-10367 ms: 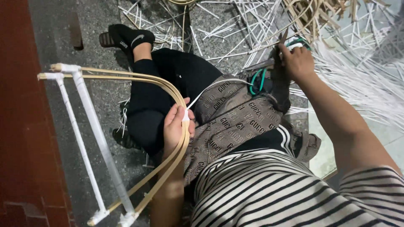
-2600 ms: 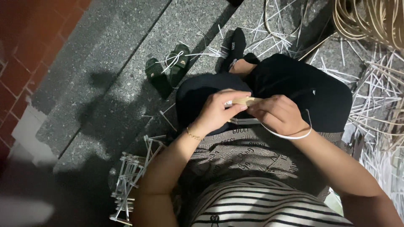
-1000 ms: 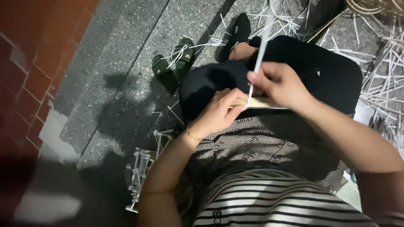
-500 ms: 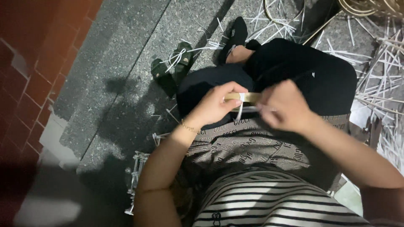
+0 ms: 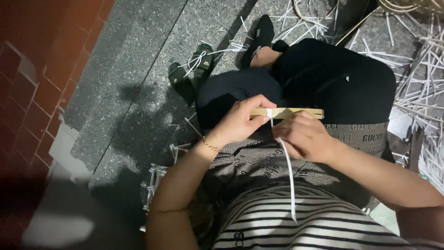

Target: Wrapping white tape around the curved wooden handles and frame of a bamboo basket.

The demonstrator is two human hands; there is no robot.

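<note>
A person sits on the gray stone floor point(image 5: 138, 69) and looks down at their lap. The left hand point(image 5: 243, 122) pinches the left end of a flat tan stick point(image 5: 296, 112) between thumb and fingers. The stick lies sideways over the black trousers point(image 5: 342, 78), just above the middle of the picture. The right hand point(image 5: 300, 136) is curled tight around a thin white strip point(image 5: 289, 176). The strip wraps around the stick near the left hand and hangs down toward 6 o'clock, over the striped shirt point(image 5: 296, 227). A gold bracelet point(image 5: 210, 146) sits on the left wrist. A green sandal point(image 5: 189, 76) lies at 11 o'clock. Many white strips point(image 5: 425, 69) are scattered at 2 o'clock.
</note>
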